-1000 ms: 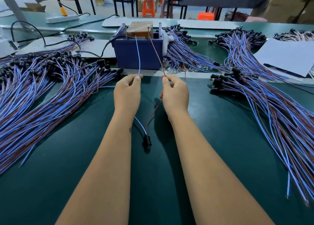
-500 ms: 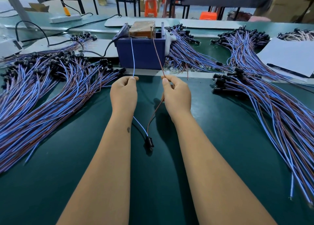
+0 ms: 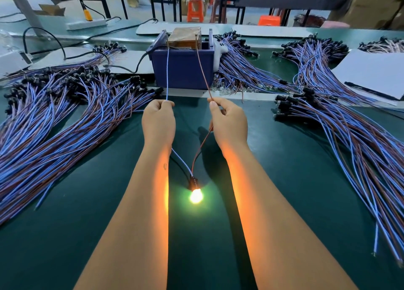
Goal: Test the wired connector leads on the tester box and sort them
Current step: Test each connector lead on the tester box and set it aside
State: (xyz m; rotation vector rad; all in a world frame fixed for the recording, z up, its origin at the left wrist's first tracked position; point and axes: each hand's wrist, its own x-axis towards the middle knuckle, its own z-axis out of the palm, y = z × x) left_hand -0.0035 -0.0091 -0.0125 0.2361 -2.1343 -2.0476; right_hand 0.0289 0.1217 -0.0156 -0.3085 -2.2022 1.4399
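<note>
My left hand pinches the blue wire of one lead, and its tip reaches the top of the blue tester box. My right hand pinches the brown wire, whose tip touches the box top further right. Both wires run back under my hands to a black connector lying on the green mat between my forearms. Its lamp glows bright yellow and lights my inner forearms orange.
A large pile of blue-and-brown leads fans over the left of the mat. More leads spread on the right and others lie behind the box. White paper lies at the right, and a black cable runs left of the box.
The blue wire tip has shifted left onto the box's left contact, and the lamp at the connector has lit up. Both hands stay in nearly the same place.
</note>
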